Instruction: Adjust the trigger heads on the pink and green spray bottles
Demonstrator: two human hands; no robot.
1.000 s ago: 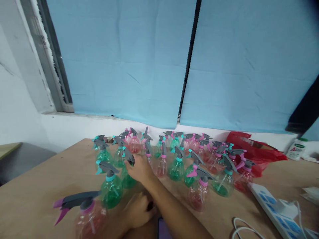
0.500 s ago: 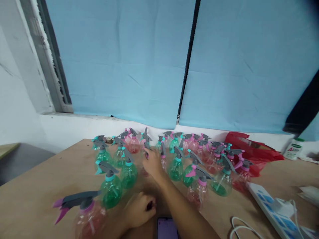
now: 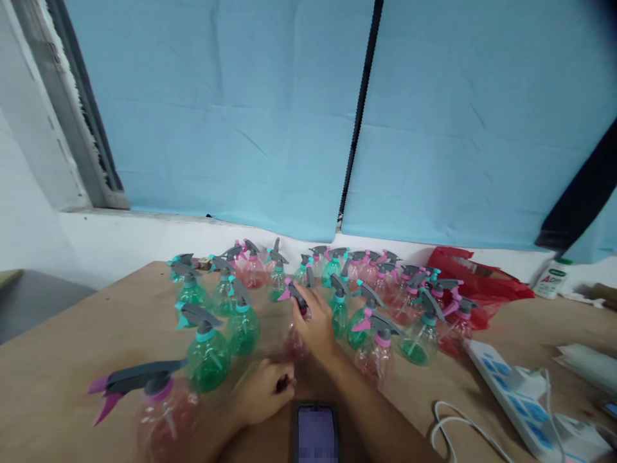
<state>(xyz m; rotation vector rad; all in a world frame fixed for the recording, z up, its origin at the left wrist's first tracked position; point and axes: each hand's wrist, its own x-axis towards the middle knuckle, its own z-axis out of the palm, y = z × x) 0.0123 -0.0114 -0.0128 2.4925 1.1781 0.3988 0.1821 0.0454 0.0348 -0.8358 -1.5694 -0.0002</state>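
My right hand (image 3: 315, 323) is closed around the upper part of a pink spray bottle (image 3: 295, 344), with fingers at its grey and pink spray head. The bottle seems upright at the table's middle, partly hidden by the hand. Nearer to me, my left hand (image 3: 266, 391) rests on the table, loosely curled, with a dark hollow in it and nothing visible inside. Left of it stand a green spray bottle (image 3: 208, 363) and a large clear-pink spray bottle (image 3: 166, 418). Another pink spray bottle (image 3: 376, 360) stands right of my right forearm.
Several more green and pink spray bottles (image 3: 243, 331) spread across the brown table (image 3: 67, 360). A phone (image 3: 316, 434) lies between my forearms. At right are a white power strip (image 3: 506, 399), a cable (image 3: 448, 424), a red plastic bag (image 3: 486, 286) and a white bottle (image 3: 553, 280).
My right hand has shifted slightly right and nearer; the pink spray bottle's head now shows between its fingers. My left hand stays curled in about the same place. The view has tilted slightly.
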